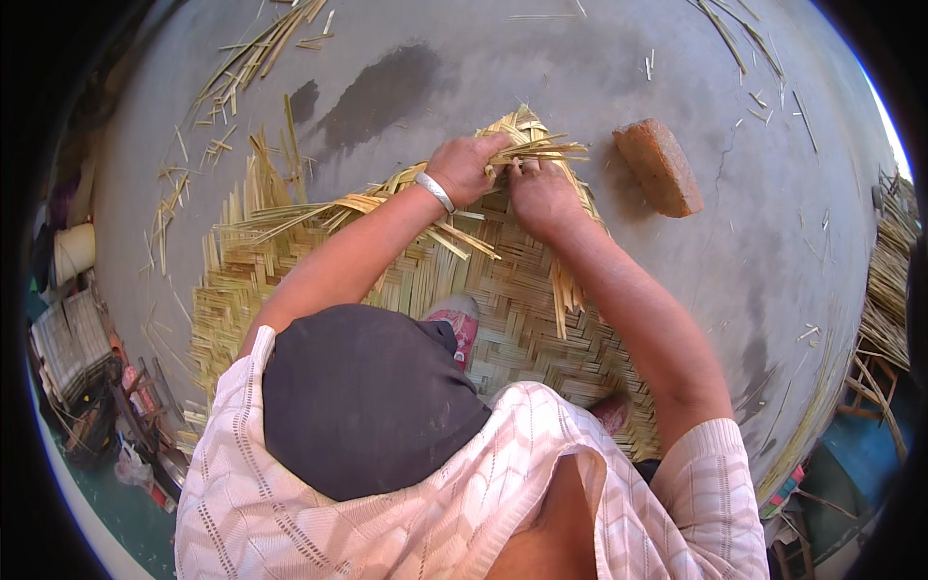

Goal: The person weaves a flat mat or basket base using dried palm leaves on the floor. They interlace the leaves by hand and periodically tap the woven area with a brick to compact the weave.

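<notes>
A large mat (503,280) of woven yellow-green reed strips lies on the floor under my feet, its far corner pointing away from me. At that corner my left hand (466,169), with a silver bracelet on the wrist, is closed on a bundle of reed strips (546,150). My right hand (544,201) is right beside it, fingers curled against the same strips; the fingertips are partly hidden. Loose strip ends (348,205) fan out along the folded edge to the left. More ends (564,295) hang down below my right wrist.
A reddish brick (659,167) rests on the grey concrete floor (764,251) to the right of the corner. Cut reed pieces (266,48) are scattered at the far left and far right. Bundled stalks (887,280) stand at the right edge; assorted household clutter (106,387) fills the left edge.
</notes>
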The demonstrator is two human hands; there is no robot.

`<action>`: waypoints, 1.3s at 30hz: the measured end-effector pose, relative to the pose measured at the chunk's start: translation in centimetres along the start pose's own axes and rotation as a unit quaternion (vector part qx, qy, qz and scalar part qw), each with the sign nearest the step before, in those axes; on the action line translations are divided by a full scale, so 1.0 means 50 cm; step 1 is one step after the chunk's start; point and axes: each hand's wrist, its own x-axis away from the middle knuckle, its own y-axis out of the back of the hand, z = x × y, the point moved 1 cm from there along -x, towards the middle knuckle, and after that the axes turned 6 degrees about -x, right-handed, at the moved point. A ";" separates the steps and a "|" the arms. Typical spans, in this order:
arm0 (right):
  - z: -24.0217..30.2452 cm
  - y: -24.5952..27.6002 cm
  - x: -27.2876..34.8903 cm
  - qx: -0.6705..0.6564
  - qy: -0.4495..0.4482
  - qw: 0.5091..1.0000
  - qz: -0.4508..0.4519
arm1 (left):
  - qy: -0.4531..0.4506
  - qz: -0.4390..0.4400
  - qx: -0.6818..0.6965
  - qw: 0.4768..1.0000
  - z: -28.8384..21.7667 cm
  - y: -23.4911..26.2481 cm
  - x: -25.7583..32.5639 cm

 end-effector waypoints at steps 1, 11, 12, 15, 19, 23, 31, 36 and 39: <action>0.006 -0.009 -0.001 0.005 -0.004 1.000 -0.003 | 0.004 0.000 -0.007 1.000 -0.002 -0.003 0.005; 0.042 -0.071 0.000 0.071 -0.047 0.988 -0.128 | 0.044 0.065 0.166 0.983 0.022 0.041 -0.043; 0.042 -0.072 0.000 0.070 -0.041 0.989 -0.125 | 0.060 0.073 0.189 0.977 0.024 0.041 -0.044; 0.042 -0.075 -0.002 0.081 -0.029 0.989 -0.121 | 0.025 0.069 0.111 0.991 0.021 0.032 -0.037; 0.048 -0.085 -0.004 0.128 -0.037 0.984 -0.122 | 0.033 0.076 0.076 0.994 0.010 0.023 -0.033; 0.061 -0.096 -0.017 0.122 -0.046 0.989 -0.064 | 0.034 0.073 -0.018 0.997 -0.017 0.006 -0.007; 0.042 -0.108 0.012 -0.021 -0.002 0.980 -0.200 | -0.089 -0.065 0.026 0.994 -0.042 -0.022 0.040; 0.035 -0.068 0.028 -0.164 -0.012 0.975 -0.150 | -0.034 -0.044 0.042 0.998 -0.044 -0.010 0.041; 0.033 -0.037 0.055 -0.185 -0.086 0.967 -0.151 | -0.070 -0.068 0.016 0.995 -0.041 -0.016 0.043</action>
